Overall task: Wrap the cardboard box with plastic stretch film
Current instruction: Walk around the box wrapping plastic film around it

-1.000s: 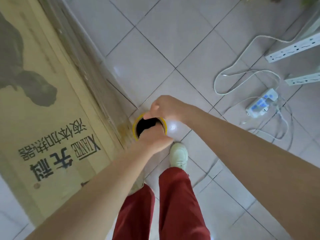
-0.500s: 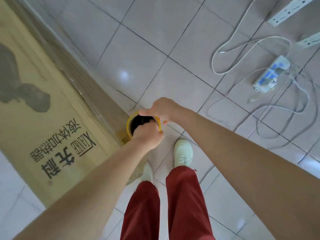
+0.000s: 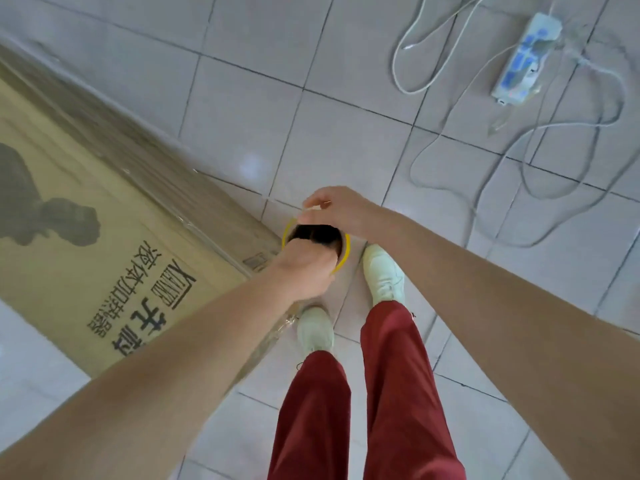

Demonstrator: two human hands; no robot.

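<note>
Both hands hold the stretch film roll [image 3: 341, 252] end-on just off the corner of the cardboard box [image 3: 104, 244], which lies on the tiled floor [image 3: 242, 98]. The left hand [image 3: 304, 268] has its grip closed over the roll's near rim; the right hand [image 3: 337, 207] pinches the far rim (a yellow ring around a dark core). Film already covers the box's long side. A power strip [image 3: 526, 60] lies well apart.
</note>
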